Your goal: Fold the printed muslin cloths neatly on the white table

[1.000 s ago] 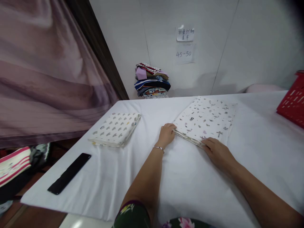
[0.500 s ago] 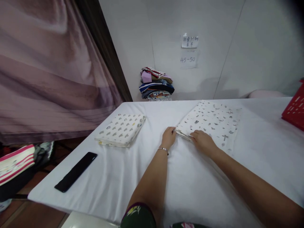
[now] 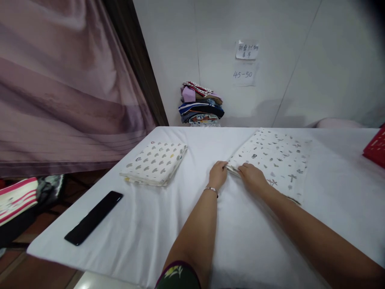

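A white patterned cloth point(image 3: 275, 158), folded flat, lies on the white table point(image 3: 168, 216) right of centre. My left hand point(image 3: 218, 174), with a thin bracelet at the wrist, pinches the cloth's near left corner. Close beside it, my right hand point(image 3: 252, 176) rests on the same corner, with its fingers curled over the cloth's edge. Both hands are closed on the cloth.
A second folded patterned cloth point(image 3: 155, 162) lies to the left. A black phone point(image 3: 94, 217) sits near the table's left front edge. A pile of folded clothes point(image 3: 201, 104) stands against the wall, and a red basket point(image 3: 375, 148) shows at the right edge. A mauve curtain point(image 3: 60, 88) hangs on the left.
My right hand has slid left along the cloth's near edge and now sits next to my left hand at the corner. The left hand has kept its hold.
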`<state>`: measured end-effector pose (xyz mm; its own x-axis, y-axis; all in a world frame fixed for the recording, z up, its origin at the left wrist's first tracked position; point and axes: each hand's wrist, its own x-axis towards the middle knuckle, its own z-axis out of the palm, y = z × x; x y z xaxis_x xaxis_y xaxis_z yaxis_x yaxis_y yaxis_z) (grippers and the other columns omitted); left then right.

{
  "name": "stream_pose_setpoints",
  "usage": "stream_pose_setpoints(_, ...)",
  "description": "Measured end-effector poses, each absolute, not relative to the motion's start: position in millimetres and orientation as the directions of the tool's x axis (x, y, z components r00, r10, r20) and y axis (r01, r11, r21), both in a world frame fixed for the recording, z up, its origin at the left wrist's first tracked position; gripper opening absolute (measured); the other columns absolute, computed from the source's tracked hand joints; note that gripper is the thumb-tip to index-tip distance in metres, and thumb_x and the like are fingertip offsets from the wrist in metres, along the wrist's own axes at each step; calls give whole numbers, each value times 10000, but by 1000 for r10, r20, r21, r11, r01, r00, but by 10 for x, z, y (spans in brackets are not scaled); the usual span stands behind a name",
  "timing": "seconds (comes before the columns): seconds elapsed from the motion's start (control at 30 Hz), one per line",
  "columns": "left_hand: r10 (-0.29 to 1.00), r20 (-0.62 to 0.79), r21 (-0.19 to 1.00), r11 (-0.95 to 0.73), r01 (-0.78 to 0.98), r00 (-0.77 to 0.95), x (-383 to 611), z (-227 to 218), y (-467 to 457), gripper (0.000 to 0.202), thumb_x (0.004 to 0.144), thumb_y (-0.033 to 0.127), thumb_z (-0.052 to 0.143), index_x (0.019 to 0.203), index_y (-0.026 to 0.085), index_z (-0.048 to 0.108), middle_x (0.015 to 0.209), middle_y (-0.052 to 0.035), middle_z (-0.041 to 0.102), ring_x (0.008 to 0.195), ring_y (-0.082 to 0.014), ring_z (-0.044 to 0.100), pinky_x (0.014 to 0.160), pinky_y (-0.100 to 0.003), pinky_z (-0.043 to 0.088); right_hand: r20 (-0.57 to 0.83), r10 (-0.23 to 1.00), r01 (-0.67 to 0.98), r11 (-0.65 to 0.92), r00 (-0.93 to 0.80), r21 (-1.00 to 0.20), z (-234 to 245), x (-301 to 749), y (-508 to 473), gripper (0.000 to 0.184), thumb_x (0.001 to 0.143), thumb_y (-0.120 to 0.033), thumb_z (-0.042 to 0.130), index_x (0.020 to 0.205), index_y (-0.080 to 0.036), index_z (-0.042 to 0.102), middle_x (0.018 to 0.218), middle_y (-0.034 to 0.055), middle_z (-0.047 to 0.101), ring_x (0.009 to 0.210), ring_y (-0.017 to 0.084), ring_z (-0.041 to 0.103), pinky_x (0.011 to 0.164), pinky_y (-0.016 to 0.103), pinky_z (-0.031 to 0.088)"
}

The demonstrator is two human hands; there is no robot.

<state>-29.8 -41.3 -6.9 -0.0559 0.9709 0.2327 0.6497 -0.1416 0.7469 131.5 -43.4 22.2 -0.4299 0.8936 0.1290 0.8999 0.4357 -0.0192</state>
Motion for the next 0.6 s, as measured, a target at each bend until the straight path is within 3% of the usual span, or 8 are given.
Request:
stream_pose_setpoints(0.23,976,210,746,-121,655,-60,-295,-68,-411,295,824,139,487,1062,234,631,1122,-11,609,1012,-148,547,906,-254,413,161,880,894,445,-448,52,168,1296,-414,236,915,-182,356,960,-169,587,900,82,591,833,191,531,640,279,325)
stream_pose_setpoints(0.6,978,198,737,-99,669,-73,-279,-47,-404,255,834,187,509,1044,248,641,1085,-6,621,991,-146,554,869,-243,417,163,862,863,497,-480,-87,138,1299,-407,237,924,-238,358,1012,-195,574,953,55,597,898,168,534,686,253,347)
